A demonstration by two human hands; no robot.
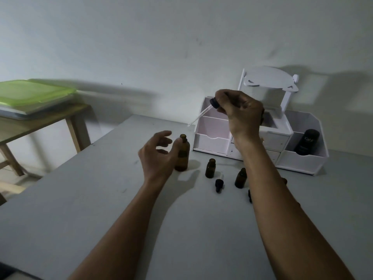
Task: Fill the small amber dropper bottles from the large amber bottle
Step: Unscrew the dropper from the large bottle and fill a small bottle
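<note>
The large amber bottle (pixel 183 156) stands uncapped on the grey table (pixel 101 199). My left hand (pixel 159 152) is beside it with relaxed, spread fingers, the thumb touching its neck. My right hand (pixel 240 112) is raised above the table and pinches the black cap of a dropper (pixel 203 113), whose glass pipette slants down to the left. Two small amber bottles (pixel 210 168) (pixel 240 178) stand open to the right of the large one. A black dropper cap (pixel 219 184) lies between them. Another cap (pixel 249 196) is partly hidden by my right forearm.
A white desk organiser (pixel 260 126) stands at the back right against the wall, with a black Kahf bottle (pixel 306 141) in its right compartment. A wooden side table (pixel 40 126) with a green-lidded box (pixel 34 93) is at the left.
</note>
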